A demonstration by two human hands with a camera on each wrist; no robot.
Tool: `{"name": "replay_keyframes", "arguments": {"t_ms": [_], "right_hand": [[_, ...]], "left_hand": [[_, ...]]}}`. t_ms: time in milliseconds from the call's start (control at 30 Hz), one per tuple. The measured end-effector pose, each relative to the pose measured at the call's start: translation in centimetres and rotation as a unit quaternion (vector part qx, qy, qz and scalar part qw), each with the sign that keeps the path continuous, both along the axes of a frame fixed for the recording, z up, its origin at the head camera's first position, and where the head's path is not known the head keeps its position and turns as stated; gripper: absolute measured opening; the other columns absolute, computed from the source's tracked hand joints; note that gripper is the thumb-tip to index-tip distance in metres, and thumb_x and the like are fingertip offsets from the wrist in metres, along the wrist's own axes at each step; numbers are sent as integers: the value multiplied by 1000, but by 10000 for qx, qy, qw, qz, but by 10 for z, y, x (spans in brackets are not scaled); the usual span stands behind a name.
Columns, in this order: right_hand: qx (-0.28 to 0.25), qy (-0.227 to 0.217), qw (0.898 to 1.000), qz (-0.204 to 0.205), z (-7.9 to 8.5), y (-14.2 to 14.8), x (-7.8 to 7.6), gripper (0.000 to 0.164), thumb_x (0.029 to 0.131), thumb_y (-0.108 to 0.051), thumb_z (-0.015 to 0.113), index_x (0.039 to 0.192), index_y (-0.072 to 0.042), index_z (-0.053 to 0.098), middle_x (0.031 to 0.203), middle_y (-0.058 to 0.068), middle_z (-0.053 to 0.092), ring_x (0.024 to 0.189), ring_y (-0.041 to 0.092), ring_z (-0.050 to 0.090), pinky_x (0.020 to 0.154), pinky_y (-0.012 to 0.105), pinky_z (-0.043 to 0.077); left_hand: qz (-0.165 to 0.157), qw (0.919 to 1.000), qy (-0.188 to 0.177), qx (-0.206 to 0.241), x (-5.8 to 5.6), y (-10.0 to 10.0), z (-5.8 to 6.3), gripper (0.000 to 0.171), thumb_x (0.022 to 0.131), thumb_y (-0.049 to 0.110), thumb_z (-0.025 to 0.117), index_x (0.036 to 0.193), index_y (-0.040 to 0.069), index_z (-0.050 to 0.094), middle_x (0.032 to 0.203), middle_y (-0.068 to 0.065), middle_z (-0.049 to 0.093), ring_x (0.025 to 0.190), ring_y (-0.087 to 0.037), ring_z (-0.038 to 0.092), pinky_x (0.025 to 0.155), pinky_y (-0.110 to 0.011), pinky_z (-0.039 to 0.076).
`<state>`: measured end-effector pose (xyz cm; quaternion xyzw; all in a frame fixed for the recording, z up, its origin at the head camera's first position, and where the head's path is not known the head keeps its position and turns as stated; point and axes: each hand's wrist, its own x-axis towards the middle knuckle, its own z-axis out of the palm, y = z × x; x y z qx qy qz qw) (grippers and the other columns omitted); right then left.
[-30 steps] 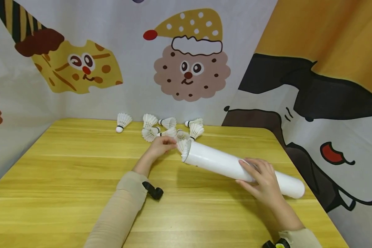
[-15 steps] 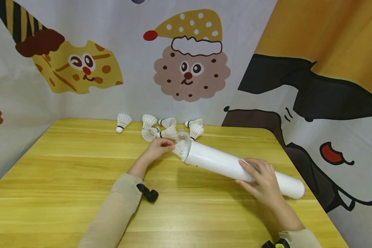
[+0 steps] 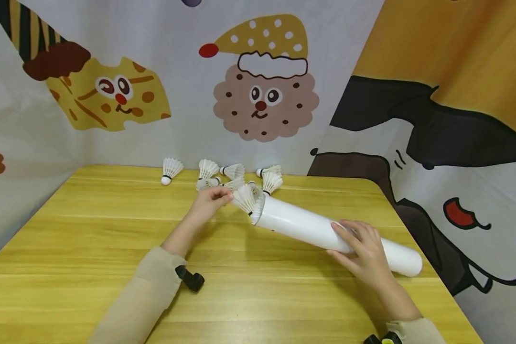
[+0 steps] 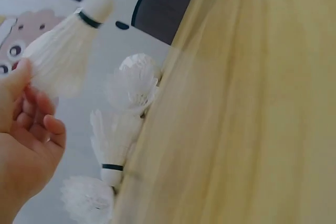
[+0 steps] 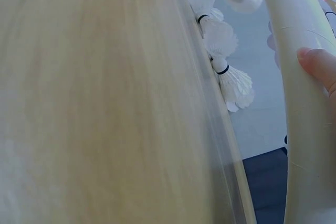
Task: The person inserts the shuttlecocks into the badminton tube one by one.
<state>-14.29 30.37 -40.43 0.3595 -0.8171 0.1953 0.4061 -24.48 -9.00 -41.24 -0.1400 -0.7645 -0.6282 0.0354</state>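
Observation:
My left hand (image 3: 208, 203) pinches a white feather shuttlecock (image 3: 242, 197) by the edge of its skirt, just off the mouth of the tube. In the left wrist view this shuttlecock (image 4: 65, 51) shows its whole cork and dark band, with thumb and fingertips on the feathers. My right hand (image 3: 363, 251) grips a long white shuttlecock tube (image 3: 303, 222) around its middle, held slantwise above the table with its mouth toward the left hand. White feather edges show at the tube's mouth. The right wrist view has the thumb lying along the tube (image 5: 310, 114).
Several shuttlecocks (image 3: 232, 170) lie clustered along the back edge of the wooden table (image 3: 241, 296), partly hidden behind the left hand and the held shuttlecock. One more shuttlecock (image 3: 171, 170) lies apart to their left. A printed cloth (image 3: 185, 134) hangs right behind the table.
My left hand has drawn back to the left from the tube's mouth, and the pinched shuttlecock has come out with it. The right hand and the tube have stayed in place.

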Motion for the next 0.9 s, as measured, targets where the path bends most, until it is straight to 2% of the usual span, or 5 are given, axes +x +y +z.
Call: {"name": "replay_keyframes", "arguments": {"t_ms": [233, 433, 600, 700, 900], "right_hand": [[-19, -25, 10000, -20, 0, 0, 0, 56, 87, -54, 63, 118, -8, 68, 112, 18, 62, 98, 39, 54, 82, 47, 34], [-79, -7, 10000, -46, 0, 0, 0, 57, 86, -55, 63, 118, -8, 68, 112, 18, 62, 98, 39, 54, 82, 47, 34], [-102, 15, 9999, -52, 0, 0, -1, 57, 86, -55, 64, 118, -8, 69, 112, 18, 62, 97, 40, 53, 82, 47, 34], [-96, 13, 9999, -62, 0, 0, -1, 57, 86, -55, 63, 118, -8, 68, 112, 18, 62, 97, 40, 53, 83, 48, 33], [-110, 30, 9999, -82, 0, 0, 0, 57, 86, -55, 63, 118, -8, 68, 112, 18, 62, 97, 40, 53, 84, 48, 33]], "left_hand": [[483, 9940, 173, 969, 18, 1, 16, 17, 91, 8, 66, 95, -9, 63, 76, 3, 57, 74, -10, 52, 70, -25, 46], [912, 9867, 230, 1324, 29, 3, 25, 18, 90, 6, 67, 95, -11, 63, 80, 5, 59, 75, -9, 52, 69, -21, 45], [1202, 9769, 604, 1660, 34, 3, 29, 10, 88, 6, 69, 90, -4, 67, 83, 7, 62, 73, -9, 53, 67, -20, 45], [1188, 9733, 787, 1802, 37, 4, 32, 7, 87, 7, 70, 86, 0, 68, 81, 6, 63, 71, -9, 53, 65, -20, 44], [805, 9746, 1149, 1743, 45, 12, 36, 16, 87, 5, 69, 85, -10, 63, 72, 3, 58, 66, -10, 51, 61, -20, 43]]}}
